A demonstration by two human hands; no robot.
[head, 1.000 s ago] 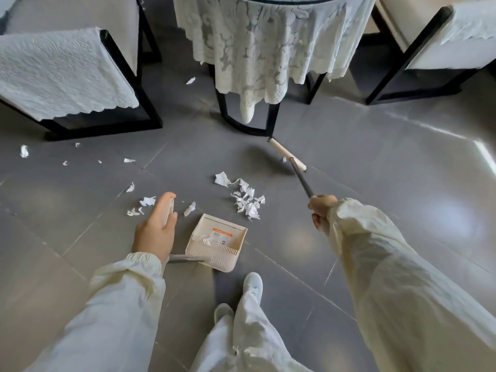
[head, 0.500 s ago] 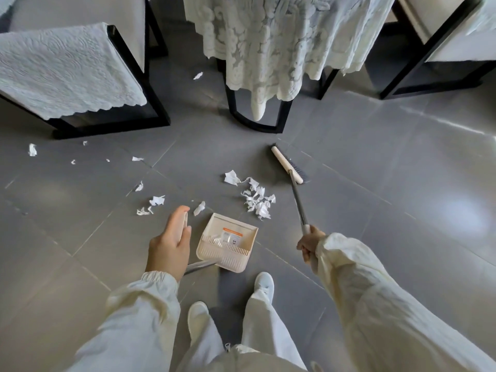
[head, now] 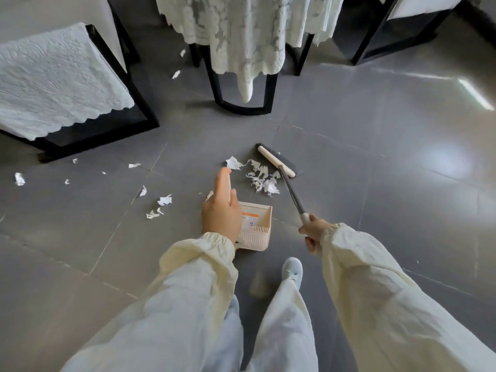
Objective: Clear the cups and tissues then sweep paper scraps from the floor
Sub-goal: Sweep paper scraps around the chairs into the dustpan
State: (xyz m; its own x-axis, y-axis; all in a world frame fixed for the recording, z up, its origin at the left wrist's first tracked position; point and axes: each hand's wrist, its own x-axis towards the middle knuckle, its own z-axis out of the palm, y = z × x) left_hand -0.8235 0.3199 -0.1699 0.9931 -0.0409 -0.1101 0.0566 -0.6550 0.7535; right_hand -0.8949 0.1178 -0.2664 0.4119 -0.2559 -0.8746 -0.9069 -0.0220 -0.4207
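At the far left a chair (head: 61, 81) under a white quilted cover stands on the grey floor (head: 389, 146). In front of it loose scraps (head: 164, 200) of white paper lie scattered over the tiles, well apart from one another.

Nearer the middle, the left hand (head: 221, 210) holds the pale grip of the dustpan's long handle. Its forefinger lies straight along the grip, and the other fingers are hidden under the back of the hand. Just beside that hand, partly behind it, the beige dustpan (head: 259, 226) sits on the floor with its open mouth facing away from the person.

Beyond the mouth lies the pile (head: 264, 181) of torn paper, close to the pan but not in it. The broom (head: 276, 161) rests its head on the floor against the pile's far right edge, and its dark shaft slants back towards the person. The right hand (head: 312, 230) is curled tight round the end of that shaft.

Farther back, a table (head: 241, 36) draped in lace stands on black legs, with two more bits of paper near its left leg. A second chair (head: 418, 5) shows at the top right.
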